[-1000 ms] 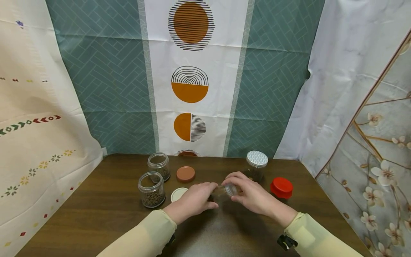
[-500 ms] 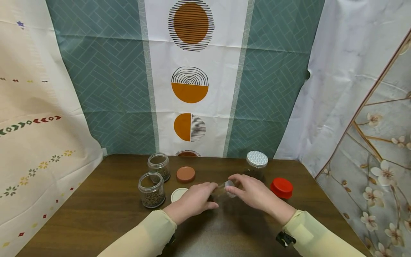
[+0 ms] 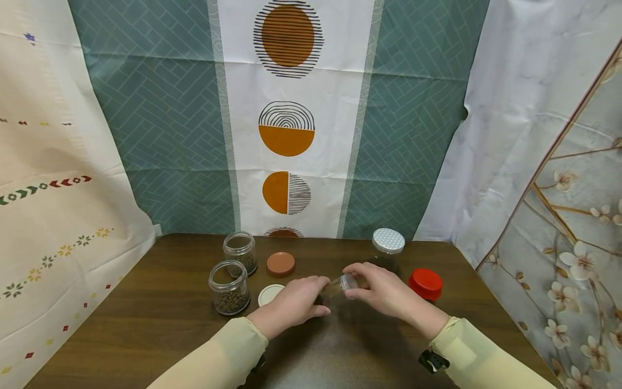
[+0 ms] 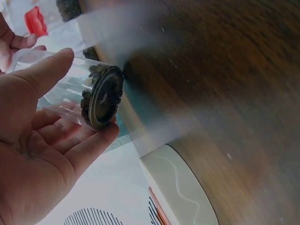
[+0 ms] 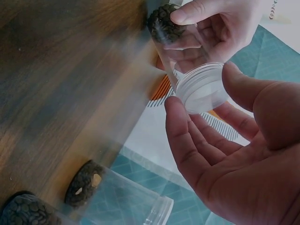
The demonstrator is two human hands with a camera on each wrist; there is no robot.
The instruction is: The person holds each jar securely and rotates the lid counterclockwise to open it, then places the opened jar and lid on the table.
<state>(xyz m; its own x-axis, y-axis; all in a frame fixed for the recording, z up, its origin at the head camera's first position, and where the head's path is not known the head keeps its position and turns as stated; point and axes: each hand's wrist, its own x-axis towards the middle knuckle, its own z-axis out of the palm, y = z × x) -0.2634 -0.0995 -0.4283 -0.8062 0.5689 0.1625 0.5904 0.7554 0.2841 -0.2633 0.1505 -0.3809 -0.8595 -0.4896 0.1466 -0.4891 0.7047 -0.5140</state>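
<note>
Left hand grips the clear jar near its base; long axis runs rightward to right hand, pinching the rim.

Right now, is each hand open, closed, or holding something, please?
Left hand: closed, holding the clear cylindrical jar near its base, dark pieces inside.
Right hand: closed round the same jar's rim; how firmly cannot be told.

A clear jar leans, dark pellets inside
</note>
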